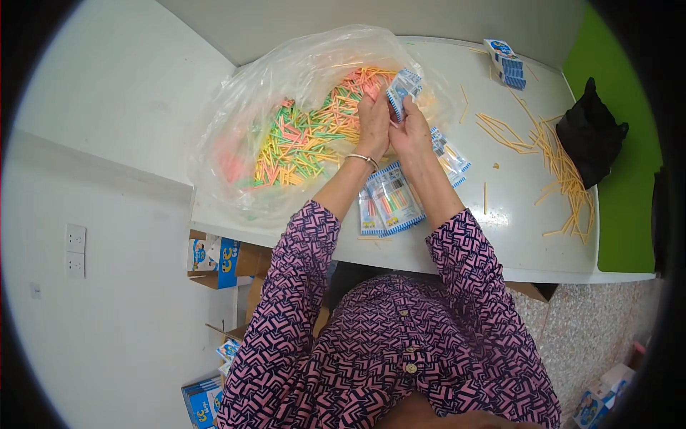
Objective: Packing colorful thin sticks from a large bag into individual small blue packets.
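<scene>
Over the far side of the table, my right hand [411,134] is closed on a small blue-and-white packet [404,89], held upright. Right beside it, my left hand [373,127] has its fingers curled in against the packet's lower left side. What those fingers grip is hidden. Beyond and left of my hands, a large clear plastic bag [236,118] lies open, full of thin pink, green and yellow sticks [304,139]. Below my wrists, several clear-front packets [389,202] with coloured sticks inside overlap on the table. More packets [450,159] lie just right of my right wrist.
Loose yellow sticks [561,161] are heaped at the table's right, beside a black bag [592,132] near the green panel [629,214]. A stack of blue-and-white packets [507,66] stands at the back right. Cartons [214,261] sit under the table's left side.
</scene>
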A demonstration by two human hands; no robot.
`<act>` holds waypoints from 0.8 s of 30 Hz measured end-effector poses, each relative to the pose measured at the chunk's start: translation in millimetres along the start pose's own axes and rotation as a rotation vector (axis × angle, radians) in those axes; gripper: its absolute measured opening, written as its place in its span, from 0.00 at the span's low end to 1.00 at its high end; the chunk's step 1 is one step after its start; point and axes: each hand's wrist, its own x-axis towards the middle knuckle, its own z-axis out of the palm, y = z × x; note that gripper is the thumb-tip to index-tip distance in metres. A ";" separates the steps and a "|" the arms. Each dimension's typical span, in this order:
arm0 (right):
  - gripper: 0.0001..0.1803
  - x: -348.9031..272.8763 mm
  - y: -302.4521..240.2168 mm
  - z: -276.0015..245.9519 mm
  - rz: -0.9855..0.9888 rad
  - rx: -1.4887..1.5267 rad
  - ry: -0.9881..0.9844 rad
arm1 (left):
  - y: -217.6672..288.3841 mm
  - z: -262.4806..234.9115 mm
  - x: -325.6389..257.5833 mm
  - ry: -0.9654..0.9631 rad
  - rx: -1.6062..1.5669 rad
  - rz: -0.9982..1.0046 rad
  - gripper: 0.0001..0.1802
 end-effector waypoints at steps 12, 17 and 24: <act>0.10 -51.0 -98.9 -1.0 -0.097 -1.012 -0.383 | 56.6 -33.3 30.1 -0.239 0.200 0.061 0.16; 0.12 -51.2 -116.0 -22.9 0.017 -1.239 -0.544 | 82.3 -8.3 4.3 -0.449 -0.121 0.034 0.20; 0.13 -66.8 -119.6 -26.2 0.115 -1.198 -0.535 | 82.8 5.3 -23.9 -0.558 -0.022 0.010 0.19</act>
